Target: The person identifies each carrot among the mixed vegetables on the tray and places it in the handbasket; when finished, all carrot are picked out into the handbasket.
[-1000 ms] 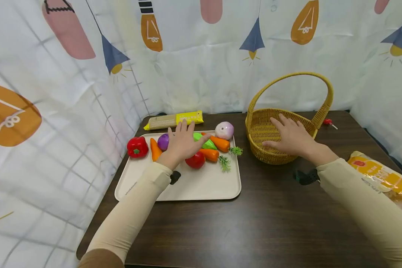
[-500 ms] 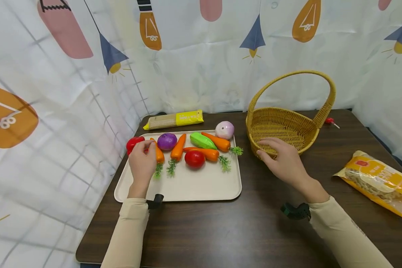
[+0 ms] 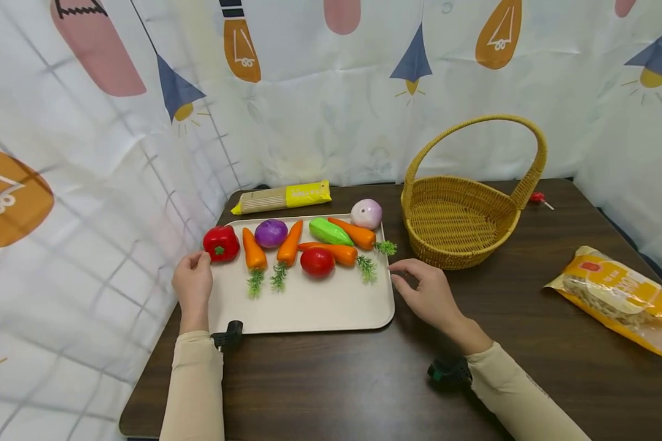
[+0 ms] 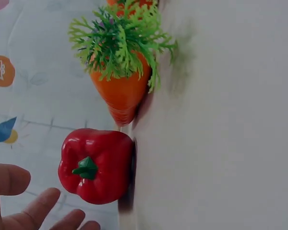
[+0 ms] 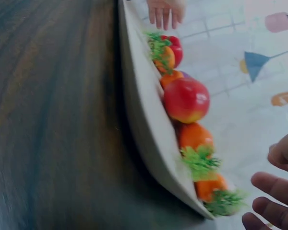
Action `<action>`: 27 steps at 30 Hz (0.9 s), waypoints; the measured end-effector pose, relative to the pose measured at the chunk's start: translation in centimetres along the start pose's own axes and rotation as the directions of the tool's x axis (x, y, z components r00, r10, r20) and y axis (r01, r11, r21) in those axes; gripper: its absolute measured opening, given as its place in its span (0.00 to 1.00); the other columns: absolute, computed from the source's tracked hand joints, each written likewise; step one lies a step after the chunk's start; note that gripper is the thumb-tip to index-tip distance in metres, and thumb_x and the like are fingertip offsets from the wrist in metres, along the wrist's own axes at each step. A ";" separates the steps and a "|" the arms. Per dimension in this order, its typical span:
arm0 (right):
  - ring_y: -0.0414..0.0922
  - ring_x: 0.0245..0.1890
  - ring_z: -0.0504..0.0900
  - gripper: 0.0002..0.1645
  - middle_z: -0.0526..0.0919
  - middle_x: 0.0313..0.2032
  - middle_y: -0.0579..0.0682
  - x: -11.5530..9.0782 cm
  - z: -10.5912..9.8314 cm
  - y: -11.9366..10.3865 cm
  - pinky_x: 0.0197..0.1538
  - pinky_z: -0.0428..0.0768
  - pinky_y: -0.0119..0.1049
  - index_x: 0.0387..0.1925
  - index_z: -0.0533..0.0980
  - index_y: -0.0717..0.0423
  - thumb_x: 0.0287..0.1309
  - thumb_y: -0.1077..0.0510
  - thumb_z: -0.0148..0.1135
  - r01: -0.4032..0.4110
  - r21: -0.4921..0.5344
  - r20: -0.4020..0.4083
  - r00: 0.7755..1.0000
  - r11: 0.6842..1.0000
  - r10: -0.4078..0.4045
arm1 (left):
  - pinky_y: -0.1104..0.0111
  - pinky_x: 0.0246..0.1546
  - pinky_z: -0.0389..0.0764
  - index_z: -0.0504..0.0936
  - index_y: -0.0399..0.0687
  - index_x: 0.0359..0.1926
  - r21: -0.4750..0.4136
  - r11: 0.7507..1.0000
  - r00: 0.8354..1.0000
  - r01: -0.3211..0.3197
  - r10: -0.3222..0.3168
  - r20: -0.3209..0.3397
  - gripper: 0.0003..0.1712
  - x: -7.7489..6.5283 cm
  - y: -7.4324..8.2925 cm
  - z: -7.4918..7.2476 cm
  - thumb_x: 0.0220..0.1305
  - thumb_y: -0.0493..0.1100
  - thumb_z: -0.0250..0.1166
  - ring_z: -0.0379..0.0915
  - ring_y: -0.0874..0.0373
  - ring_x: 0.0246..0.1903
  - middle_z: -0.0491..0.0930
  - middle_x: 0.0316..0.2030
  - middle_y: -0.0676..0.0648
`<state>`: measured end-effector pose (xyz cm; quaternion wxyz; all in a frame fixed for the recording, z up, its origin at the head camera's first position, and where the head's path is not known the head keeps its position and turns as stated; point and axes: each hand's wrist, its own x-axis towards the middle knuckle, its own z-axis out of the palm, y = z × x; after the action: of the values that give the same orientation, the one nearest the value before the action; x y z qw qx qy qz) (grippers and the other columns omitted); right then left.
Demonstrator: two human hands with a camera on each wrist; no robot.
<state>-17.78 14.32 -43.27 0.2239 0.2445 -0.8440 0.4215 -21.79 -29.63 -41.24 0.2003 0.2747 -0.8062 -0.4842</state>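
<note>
The tray (image 3: 314, 309) lies on the surface (image 3: 331, 386), its long axis left to right between my left hand (image 3: 193, 282) and right hand (image 3: 427, 297), each beside an end; in each grip, thumb and fingers stand apart.

This looks like a small staged set-up, such as a recording booth, more than a lived-in kitchen: white cloth (image 3: 336, 110) printed with light bulbs (image 3: 499, 33) and hanging lamps (image 3: 410, 58) closes off the left, back and right of a dark wood-grain table (image 3: 320, 380). Laid out on it like props are glossy, toy-like carrots (image 3: 254, 250) on a cream tray (image 3: 309, 312), with a wicker basket (image 3: 447, 260) and an orange-yellow food bag (image 3: 620, 291) to the right. Black devices (image 3: 228, 335) strapped at both wrists (image 3: 194, 320) also suggest recording, though the building around cannot be told
</note>
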 end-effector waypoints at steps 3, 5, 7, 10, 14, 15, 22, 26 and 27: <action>0.46 0.39 0.82 0.10 0.86 0.40 0.49 0.1 0.9 0.2 0.40 0.80 0.45 0.42 0.83 0.54 0.58 0.65 0.66 -0.020 0.028 -0.016 1.000 0.999 0.021 | 0.57 0.59 0.70 0.75 0.41 0.63 -0.013 0.998 0.998 0.056 -0.056 0.011 0.28 0.4 -0.8 0.0 0.72 0.53 0.50 0.68 0.47 0.60 0.74 0.61 0.41; 0.44 0.37 0.81 0.10 0.86 0.39 0.49 0.2 1.3 0.2 0.40 0.80 0.41 0.42 0.83 0.55 0.57 0.65 0.66 -0.052 0.049 -0.031 0.998 0.997 0.053 | 0.56 0.62 0.67 0.74 0.41 0.65 -0.041 0.996 0.997 0.075 -0.074 0.019 0.28 0.6 -1.1 -0.1 0.72 0.52 0.50 0.66 0.46 0.62 0.72 0.63 0.40; 0.42 0.36 0.80 0.10 0.86 0.38 0.49 0.4 1.6 0.3 0.38 0.79 0.37 0.43 0.83 0.56 0.57 0.65 0.66 -0.088 0.077 -0.043 0.995 0.993 0.091 | 0.56 0.65 0.65 0.72 0.41 0.66 -0.078 0.992 0.995 0.096 -0.094 0.031 0.29 0.8 -1.4 -0.3 0.72 0.52 0.50 0.64 0.47 0.64 0.71 0.65 0.41; 0.41 0.34 0.80 0.11 0.86 0.38 0.48 0.7 2.0 0.2 0.36 0.79 0.35 0.43 0.83 0.58 0.57 0.65 0.66 -0.145 0.128 -0.046 0.987 0.981 0.152 | 0.57 0.67 0.62 0.71 0.41 0.67 -0.088 0.989 0.992 0.120 -0.116 0.057 0.29 1.1 -1.9 -0.7 0.72 0.51 0.50 0.61 0.47 0.66 0.68 0.67 0.42; 0.42 0.35 0.81 0.12 0.86 0.40 0.49 1.3 2.7 0.1 0.39 0.81 0.38 0.44 0.82 0.60 0.58 0.64 0.66 -0.194 0.187 -0.042 0.978 0.963 0.205 | 0.57 0.68 0.60 0.72 0.40 0.66 -0.064 0.990 0.989 0.126 -0.121 0.085 0.29 1.4 -2.5 -1.1 0.71 0.51 0.50 0.59 0.47 0.68 0.67 0.68 0.43; 0.42 0.35 0.81 0.12 0.86 0.40 0.50 1.5 3.0 0.0 0.40 0.82 0.40 0.44 0.83 0.60 0.57 0.65 0.66 -0.199 0.198 -0.045 0.976 0.960 0.211 | 0.57 0.68 0.60 0.72 0.40 0.66 -0.058 0.991 0.989 0.123 -0.118 0.090 0.28 1.5 -2.6 -1.2 0.71 0.50 0.50 0.59 0.47 0.68 0.67 0.68 0.43; 0.48 0.38 0.83 0.12 0.85 0.41 0.55 3.2 4.6 -0.7 0.45 0.82 0.46 0.43 0.83 0.61 0.55 0.65 0.68 -0.195 0.250 -0.059 0.975 0.949 0.216 | 0.56 0.68 0.59 0.70 0.42 0.68 0.014 0.996 0.990 0.084 -0.085 0.115 0.29 1.7 -3.3 -1.3 0.72 0.51 0.49 0.57 0.46 0.69 0.66 0.69 0.42; 0.50 0.41 0.83 0.13 0.85 0.42 0.57 4.2 5.3 -0.8 0.48 0.82 0.46 0.44 0.82 0.62 0.56 0.65 0.67 -0.206 0.274 -0.034 0.974 0.939 0.224 | 0.55 0.68 0.60 0.72 0.41 0.66 0.034 0.998 0.995 0.054 -0.056 0.087 0.27 1.8 -3.6 -1.1 0.72 0.50 0.50 0.59 0.46 0.68 0.69 0.67 0.42; 0.50 0.41 0.83 0.12 0.85 0.43 0.57 4.4 5.4 -0.7 0.49 0.81 0.46 0.44 0.82 0.62 0.56 0.65 0.67 -0.211 0.279 -0.031 0.973 0.937 0.228 | 0.55 0.67 0.60 0.73 0.41 0.65 0.034 0.998 0.996 0.044 -0.047 0.080 0.27 1.9 -3.7 -1.1 0.72 0.50 0.50 0.60 0.46 0.68 0.70 0.66 0.41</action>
<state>-21.69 8.52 -43.22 0.1663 0.1640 -0.7922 0.5638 -21.66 -32.96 -43.91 0.1520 0.2764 -0.8148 -0.4864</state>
